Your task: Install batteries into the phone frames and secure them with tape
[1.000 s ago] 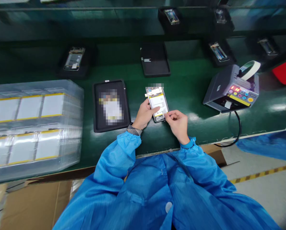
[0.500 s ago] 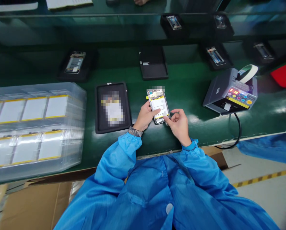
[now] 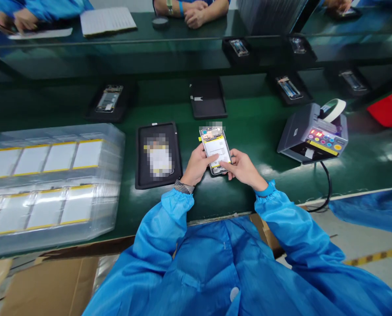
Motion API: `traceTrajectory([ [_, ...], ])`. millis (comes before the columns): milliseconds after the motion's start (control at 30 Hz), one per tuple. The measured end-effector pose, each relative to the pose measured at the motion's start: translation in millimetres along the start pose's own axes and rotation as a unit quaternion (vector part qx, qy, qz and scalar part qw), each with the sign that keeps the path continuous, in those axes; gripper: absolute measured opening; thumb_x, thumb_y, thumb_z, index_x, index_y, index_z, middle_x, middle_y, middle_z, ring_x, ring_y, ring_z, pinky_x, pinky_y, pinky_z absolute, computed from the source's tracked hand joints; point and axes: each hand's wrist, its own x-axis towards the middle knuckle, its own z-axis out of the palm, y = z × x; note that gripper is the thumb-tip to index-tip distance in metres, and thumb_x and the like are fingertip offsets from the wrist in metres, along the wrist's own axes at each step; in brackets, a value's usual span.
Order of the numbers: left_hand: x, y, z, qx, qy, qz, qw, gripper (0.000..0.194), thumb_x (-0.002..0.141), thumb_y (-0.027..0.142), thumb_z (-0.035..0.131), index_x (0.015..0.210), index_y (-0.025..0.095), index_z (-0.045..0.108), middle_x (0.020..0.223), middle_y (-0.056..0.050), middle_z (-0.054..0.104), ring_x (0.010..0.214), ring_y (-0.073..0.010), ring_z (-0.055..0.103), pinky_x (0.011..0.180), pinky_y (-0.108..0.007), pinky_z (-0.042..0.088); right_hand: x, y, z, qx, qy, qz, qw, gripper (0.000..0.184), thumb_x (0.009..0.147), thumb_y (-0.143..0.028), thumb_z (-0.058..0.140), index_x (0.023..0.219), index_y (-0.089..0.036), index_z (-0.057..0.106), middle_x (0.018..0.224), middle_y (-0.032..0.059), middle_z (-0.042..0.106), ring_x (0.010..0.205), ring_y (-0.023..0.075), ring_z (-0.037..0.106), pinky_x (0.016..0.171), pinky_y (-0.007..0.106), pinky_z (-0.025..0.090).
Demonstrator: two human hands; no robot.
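Note:
An opened smartphone (image 3: 215,147) is held between my hands above the green bench, its circuit board and white battery with yellow edges facing up. My left hand (image 3: 196,165) grips its left side, the thumb lying across the battery. Around the lower right corner, my right hand (image 3: 244,169) is closed, its thumb pressed on the battery's lower part; the fingers beneath are partly hidden. Left of my hands, a black tray (image 3: 140,180) holds another item, blurred out in the picture. A yellow tab sticks out at the phone's upper left edge.
Clear plastic trays (image 3: 115,175) of white batteries are stacked at left. A tape dispenser (image 3: 294,136) with a lit display stands at right, near a red bin (image 3: 388,109). Behind lie a black tray (image 3: 209,98) and an opened phone (image 3: 109,98). Across the bench are other people's hands (image 3: 196,15).
My right hand has gone from fingertips at the phone's lower edge to a firmer grip around its corner. The view has tilted up, bringing people across the bench into sight.

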Motion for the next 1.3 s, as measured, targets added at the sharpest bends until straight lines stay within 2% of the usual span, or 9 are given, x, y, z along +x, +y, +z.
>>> traceTrajectory([
  [300,-4,20,-8.4,0.026,0.036,0.065,0.997,0.068,0.066,0.029,0.092,0.123,0.016,0.059,0.12,-0.013,0.075,0.115,-0.0319,0.071,0.102,-0.046,0.054,33,-23,6,-0.003,-0.076,-0.029,0.997,0.051,0.08,-0.06,0.079,0.097,-0.016,0.058,0.073,0.0041,0.074,0.047,0.0129,0.063,0.04,0.021,0.048],
  [467,-4,29,-15.3,0.028,0.067,0.068,0.995,0.067,0.062,0.029,0.094,0.119,0.015,0.061,0.117,-0.014,0.076,0.113,-0.032,0.071,0.102,-0.046,0.054,44,-22,-2,0.002,-0.191,-0.017,0.982,0.049,0.08,-0.054,0.082,0.097,-0.018,0.054,0.071,0.0037,0.074,0.055,0.0143,0.068,0.045,0.019,0.049],
  [533,-4,29,-16.9,0.041,0.078,0.063,0.994,0.067,0.062,0.03,0.094,0.118,0.015,0.062,0.116,-0.014,0.077,0.113,-0.0318,0.071,0.102,-0.045,0.054,46,-18,-5,0.007,-0.202,-0.023,0.979,0.048,0.078,-0.051,0.084,0.092,-0.019,0.052,0.069,0.0019,0.073,0.055,0.0133,0.067,0.049,0.02,0.051],
  [633,-4,28,-16.6,0.074,0.09,0.051,0.992,0.069,0.062,0.03,0.094,0.121,0.016,0.062,0.119,-0.013,0.076,0.114,-0.0308,0.071,0.102,-0.044,0.054,47,-10,-5,0.023,-0.197,-0.033,0.98,0.046,0.079,-0.052,0.082,0.089,-0.019,0.051,0.068,0.0007,0.071,0.055,0.0134,0.067,0.049,0.02,0.052],
  [733,-5,27,-14.0,0.108,0.11,0.046,0.987,0.066,0.066,0.033,0.092,0.123,0.017,0.062,0.119,-0.013,0.076,0.111,-0.0294,0.072,0.099,-0.041,0.055,50,0,2,0.03,-0.152,-0.047,0.987,0.044,0.08,-0.053,0.08,0.085,-0.019,0.051,0.063,-0.0001,0.069,0.05,0.0134,0.064,0.043,0.02,0.049],
  [833,-5,28,-11.5,0.133,0.122,0.031,0.983,0.061,0.073,0.039,0.087,0.123,0.016,0.063,0.115,-0.013,0.077,0.107,-0.0291,0.074,0.095,-0.041,0.057,53,9,9,0.023,-0.099,-0.061,0.993,0.038,0.083,-0.045,0.078,0.08,-0.019,0.052,0.058,-0.0014,0.065,0.043,0.0121,0.059,0.035,0.018,0.044],
  [933,-2,30,-10.6,0.158,0.126,0.023,0.979,0.06,0.072,0.04,0.088,0.122,0.017,0.065,0.114,-0.012,0.077,0.107,-0.029,0.074,0.093,-0.039,0.058,58,13,13,0.028,-0.09,-0.057,0.994,0.028,0.088,-0.036,0.074,0.08,-0.019,0.053,0.06,-0.0005,0.067,0.041,0.0116,0.058,0.032,0.018,0.042],
  [1100,15,36,-4.0,0.188,0.119,0.01,0.975,0.057,0.071,0.038,0.088,0.119,0.016,0.067,0.115,-0.012,0.077,0.106,-0.0289,0.073,0.092,-0.039,0.059,66,14,9,0.048,-0.058,-0.038,0.996,0.028,0.09,-0.033,0.074,0.08,-0.019,0.053,0.062,0.0004,0.068,0.038,0.0121,0.058,0.029,0.019,0.04],
  [1300,47,55,12.1,0.21,0.084,-0.033,0.974,0.051,0.065,0.03,0.089,0.109,0.012,0.071,0.108,-0.014,0.078,0.103,-0.0302,0.074,0.091,-0.04,0.06,72,8,-2,0.142,-0.065,-0.038,0.987,0.017,0.093,-0.023,0.069,0.094,-0.018,0.052,0.057,-0.0034,0.065,0.037,0.01,0.054,0.03,0.017,0.038],
])
